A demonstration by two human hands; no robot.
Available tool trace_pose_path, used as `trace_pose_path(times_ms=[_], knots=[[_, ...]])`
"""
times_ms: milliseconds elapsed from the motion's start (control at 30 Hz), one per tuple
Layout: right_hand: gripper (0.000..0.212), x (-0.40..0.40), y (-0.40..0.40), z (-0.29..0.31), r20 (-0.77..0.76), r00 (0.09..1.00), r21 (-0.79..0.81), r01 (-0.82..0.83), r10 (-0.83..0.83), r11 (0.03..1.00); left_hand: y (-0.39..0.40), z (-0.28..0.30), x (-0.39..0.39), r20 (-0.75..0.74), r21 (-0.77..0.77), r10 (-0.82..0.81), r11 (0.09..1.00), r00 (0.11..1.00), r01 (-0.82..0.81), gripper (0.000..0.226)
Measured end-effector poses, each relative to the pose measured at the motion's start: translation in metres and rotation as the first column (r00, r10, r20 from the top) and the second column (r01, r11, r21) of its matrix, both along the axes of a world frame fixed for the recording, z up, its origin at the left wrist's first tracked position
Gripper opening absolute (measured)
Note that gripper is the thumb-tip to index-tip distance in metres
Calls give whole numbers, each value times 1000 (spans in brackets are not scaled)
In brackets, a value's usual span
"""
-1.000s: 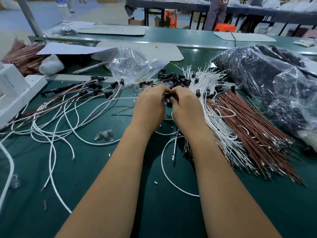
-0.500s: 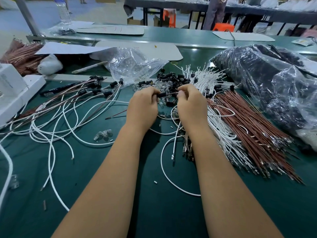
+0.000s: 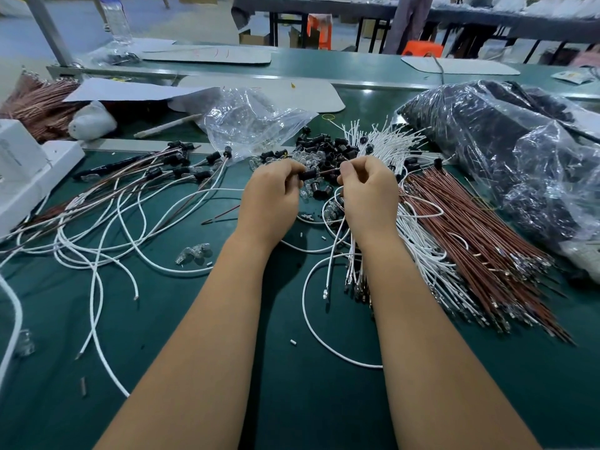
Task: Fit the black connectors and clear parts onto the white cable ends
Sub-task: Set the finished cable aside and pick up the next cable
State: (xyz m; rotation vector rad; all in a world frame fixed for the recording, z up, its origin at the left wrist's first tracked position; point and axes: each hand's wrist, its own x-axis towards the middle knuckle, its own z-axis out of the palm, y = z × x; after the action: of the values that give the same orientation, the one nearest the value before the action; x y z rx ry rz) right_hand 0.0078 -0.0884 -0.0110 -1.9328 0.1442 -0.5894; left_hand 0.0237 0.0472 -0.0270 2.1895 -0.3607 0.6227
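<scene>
a black connector (image 3: 309, 174) is pinched between the curled fingers and thumb of the left hand (image 3: 272, 197), just above the green table (image 3: 227, 319). a thin dark wire end (image 3: 328, 172) runs from that connector across to the right hand (image 3: 368, 190), where it is pinched between thumb and curled fingers; whether this end belongs to a white cable cannot be told. the two hands are held near each other, apart by the short stretch of wire, over a heap of loose black connectors (image 3: 328, 147) and small clear parts (image 3: 331, 211) lying on the table. a bundle of white cables (image 3: 406, 222) is spread just right of the right hand, with a bundle of brown wires (image 3: 480, 241) lying beside it further right. one long white cable (image 3: 311, 319) is looped on the table between the forearms. to the left, cables already fitted with black connectors (image 3: 156, 177) are strewn in loose curves, and a few clear parts (image 3: 193, 254) lie among them. a clear plastic bag (image 3: 253, 121) is seen behind the heap, and a large dark plastic-wrapped bundle (image 3: 519, 151) at the far right. a white box (image 3: 29, 170) stands at the left edge, and a person's legs (image 3: 406, 24) are visible by a far table.
</scene>
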Motion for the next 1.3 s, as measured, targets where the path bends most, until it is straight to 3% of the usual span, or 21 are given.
trace_pose_path(times_ms=[400, 467, 633, 800, 1300], knots=[[26, 0, -1, 2, 78, 995, 76, -71, 65, 995, 5, -1, -1, -45, -30, -65, 998, 997, 63, 5], [24, -1, -1, 2, 84, 991, 95, -114, 106, 989, 5, -2, -1, -41, -56, -79, 995, 996, 77, 14], [23, 0, 1, 1, 82, 986, 92, -153, 146, 984, 2, 1, -3, -38, -174, -121, 978, 992, 112, 6], [25, -1, 1, 3, 95, 983, 75, -166, 158, 983, 2, 1, -1, -101, -214, -137, 970, 985, 113, 12], [4, 0, 1, -2, 102, 987, 51, -128, 123, 990, -1, 2, -2, -122, -265, -202, 950, 972, 164, 14]])
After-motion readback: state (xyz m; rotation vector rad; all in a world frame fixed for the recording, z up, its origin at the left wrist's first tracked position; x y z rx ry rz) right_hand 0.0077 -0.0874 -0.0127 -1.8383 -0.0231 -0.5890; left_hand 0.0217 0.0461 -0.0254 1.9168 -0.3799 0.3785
